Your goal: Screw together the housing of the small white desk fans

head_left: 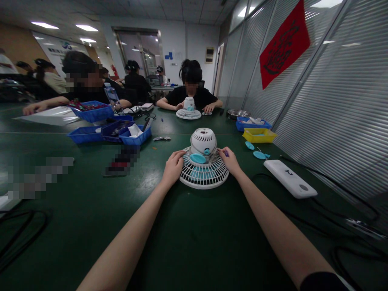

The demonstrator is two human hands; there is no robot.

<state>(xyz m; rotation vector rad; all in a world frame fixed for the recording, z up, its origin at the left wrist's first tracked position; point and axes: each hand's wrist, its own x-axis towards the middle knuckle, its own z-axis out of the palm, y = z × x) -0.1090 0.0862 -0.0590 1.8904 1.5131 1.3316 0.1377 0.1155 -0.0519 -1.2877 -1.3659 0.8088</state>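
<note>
White plastic ribs of the fan (203,165) spread face-down on the dark green table (194,234), its rounded housing (203,139) upward. From where I stand, the left hand (173,166) touches one side of it and the right hand (231,161) the other, something small and purple (226,153) showing at the fingers; whether either grips or merely rests, I can't tell. Beyond, a co-worker (190,87) sits behind a similar fan (188,111).

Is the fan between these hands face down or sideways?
Face down: its wide grille is against the table, the rounded housing above.
</note>
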